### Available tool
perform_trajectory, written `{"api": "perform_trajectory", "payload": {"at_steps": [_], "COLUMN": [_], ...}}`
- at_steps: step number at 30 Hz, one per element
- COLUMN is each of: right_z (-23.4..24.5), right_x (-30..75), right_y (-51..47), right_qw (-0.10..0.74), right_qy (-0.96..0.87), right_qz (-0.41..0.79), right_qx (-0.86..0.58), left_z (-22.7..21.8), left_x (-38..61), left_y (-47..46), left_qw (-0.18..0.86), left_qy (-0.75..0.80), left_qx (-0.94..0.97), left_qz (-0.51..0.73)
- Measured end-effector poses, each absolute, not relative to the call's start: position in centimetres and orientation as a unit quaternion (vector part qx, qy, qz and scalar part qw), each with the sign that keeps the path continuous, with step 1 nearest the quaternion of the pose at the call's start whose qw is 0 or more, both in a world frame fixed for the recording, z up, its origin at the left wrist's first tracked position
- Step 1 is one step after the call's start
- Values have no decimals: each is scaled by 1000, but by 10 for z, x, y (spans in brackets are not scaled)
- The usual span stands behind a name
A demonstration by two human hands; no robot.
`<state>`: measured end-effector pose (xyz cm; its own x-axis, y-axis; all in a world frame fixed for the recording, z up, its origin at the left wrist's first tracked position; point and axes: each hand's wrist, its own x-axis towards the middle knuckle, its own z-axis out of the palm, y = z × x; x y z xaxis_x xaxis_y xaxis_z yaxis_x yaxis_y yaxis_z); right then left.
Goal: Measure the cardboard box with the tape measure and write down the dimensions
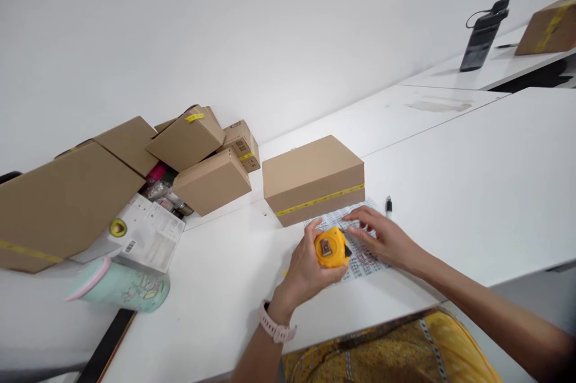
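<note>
My left hand (pixel 303 272), with a pink watch (pixel 275 324) on its wrist, is wrapped round a yellow tape measure (pixel 332 248) whose metal clip faces up. Just to the right, my right hand (pixel 382 236) hovers with bent, parted fingers and nothing visible in them. Beneath both hands lies a sheet of paper (pixel 366 263) covered in writing, partly hidden by them. Right behind it stands a closed cardboard box (pixel 315 176) with a strip of yellow tape along its front side.
A pen (pixel 389 206) lies right of the paper. Several cardboard boxes (pixel 211 182) are piled at the left, beside a white box (pixel 153 236) and a mint tumbler (pixel 130 287). Far right are a dark water bottle (pixel 482 41) and another taped box (pixel 546 29). A wall rises behind the table (pixel 216 311).
</note>
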<state>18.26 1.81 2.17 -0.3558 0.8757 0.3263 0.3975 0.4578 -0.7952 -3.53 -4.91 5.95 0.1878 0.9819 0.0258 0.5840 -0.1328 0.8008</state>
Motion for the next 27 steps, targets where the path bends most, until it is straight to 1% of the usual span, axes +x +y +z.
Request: {"api": "perform_trajectory", "payload": {"at_steps": [2,3,4,6,9,14,16,19,20,21,23,27], "right_z": [12,8,5,0,-3,-1,2,9,11,13,15,12], "right_x": [194,201,207,218,224,239,251,272,278,282,286,275], "right_y": [29,35,40,48,54,58,54,40,33,26,13,-8], "right_qw": [375,355,325,260,203,187,226,374,420,454,492,509], "right_qy": [-727,-700,-678,-663,-694,-727,-710,-614,-575,-548,-522,-529], "right_qz": [220,185,161,139,127,163,230,433,482,506,501,420], "right_qx": [-532,-592,-640,-688,-679,-641,-626,-543,-510,-487,-484,-533], "left_z": [56,54,51,45,35,24,21,15,13,10,5,-4], "left_x": [-32,-32,-32,-33,-35,-25,-14,5,10,14,20,23], "left_y": [-34,-26,-19,-7,5,2,-6,-20,-24,-27,-32,-36], "left_qw": [268,230,197,150,121,73,74,104,112,116,117,112], "left_qy": [574,578,579,581,577,550,508,406,373,349,329,342], "left_qx": [727,743,756,770,780,801,827,883,899,911,924,925], "left_qz": [263,247,233,216,211,225,229,213,200,186,158,125]}}
